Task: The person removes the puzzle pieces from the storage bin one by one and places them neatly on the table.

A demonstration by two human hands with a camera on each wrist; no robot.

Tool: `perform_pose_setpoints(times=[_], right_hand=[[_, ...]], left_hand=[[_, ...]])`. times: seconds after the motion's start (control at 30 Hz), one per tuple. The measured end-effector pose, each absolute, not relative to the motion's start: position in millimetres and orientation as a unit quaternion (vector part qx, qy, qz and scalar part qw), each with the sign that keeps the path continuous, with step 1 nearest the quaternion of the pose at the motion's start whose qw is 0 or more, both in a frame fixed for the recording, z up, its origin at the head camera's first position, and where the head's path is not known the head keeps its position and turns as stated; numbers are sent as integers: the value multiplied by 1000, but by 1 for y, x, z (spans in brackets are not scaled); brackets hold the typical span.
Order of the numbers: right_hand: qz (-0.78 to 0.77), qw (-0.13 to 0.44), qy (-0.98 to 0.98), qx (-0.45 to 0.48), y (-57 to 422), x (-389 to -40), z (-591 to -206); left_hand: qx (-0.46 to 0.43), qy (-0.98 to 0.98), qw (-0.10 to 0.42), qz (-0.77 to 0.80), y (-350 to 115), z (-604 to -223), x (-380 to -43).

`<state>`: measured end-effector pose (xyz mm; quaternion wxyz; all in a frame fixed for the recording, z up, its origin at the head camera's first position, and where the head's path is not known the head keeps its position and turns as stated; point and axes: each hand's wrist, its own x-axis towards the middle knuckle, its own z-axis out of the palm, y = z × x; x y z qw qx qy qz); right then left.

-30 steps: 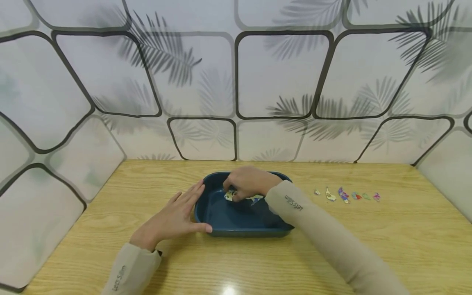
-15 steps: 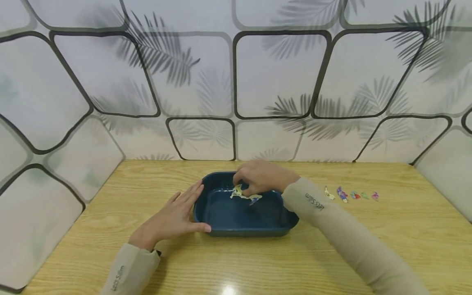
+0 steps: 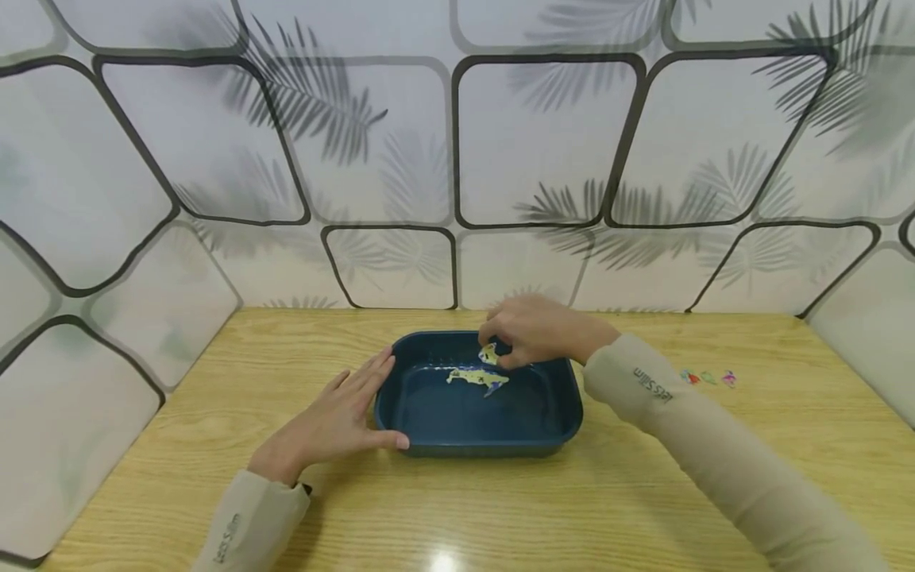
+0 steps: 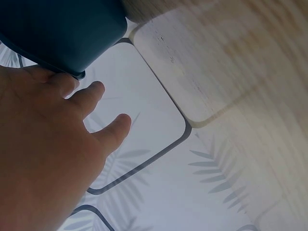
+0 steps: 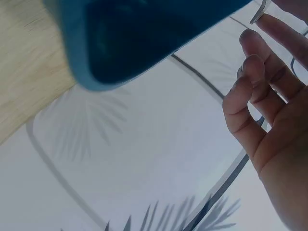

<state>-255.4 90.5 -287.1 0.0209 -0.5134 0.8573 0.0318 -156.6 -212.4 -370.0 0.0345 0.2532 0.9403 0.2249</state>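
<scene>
A dark blue rectangular basin (image 3: 479,451) stands on the wooden table. My left hand (image 3: 332,425) rests against its left end, fingers spread and fairly straight, thumb at the near rim. Over the basin's back part, my right hand (image 3: 536,330) pinches a small pale-yellow printed cut-out (image 3: 489,353) with dark marks; in the right wrist view only a thin edge of the cut-out (image 5: 260,13) shows at the fingertips. Below it, a longer yellow cut-out (image 3: 473,376) with a blue tail-like end lies in the basin.
To the right on the table lie small coloured cut-outs: a red-and-blue one (image 3: 689,376), a green one (image 3: 708,377) and a pink-purple one (image 3: 729,379). The right sleeve (image 3: 715,445) covers the table nearby. A patterned wall (image 3: 529,270) rises behind the table.
My right hand has moved right and slightly back with the small cut-out, uncovering the longer one in the basin. The right sleeve now hides some cut-outs on the table. The left hand stays put.
</scene>
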Motion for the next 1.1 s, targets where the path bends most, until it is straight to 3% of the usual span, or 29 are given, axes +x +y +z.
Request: perform_pose_setpoints(times=[0.77, 1.1], right_hand=[[14, -51, 869, -491, 163, -253, -290], [-23, -45, 885, -463, 190, -254, -294]], left_hand=[[258, 941, 25, 217, -212, -370, -156], [253, 940, 33, 224, -211, -370, -155]])
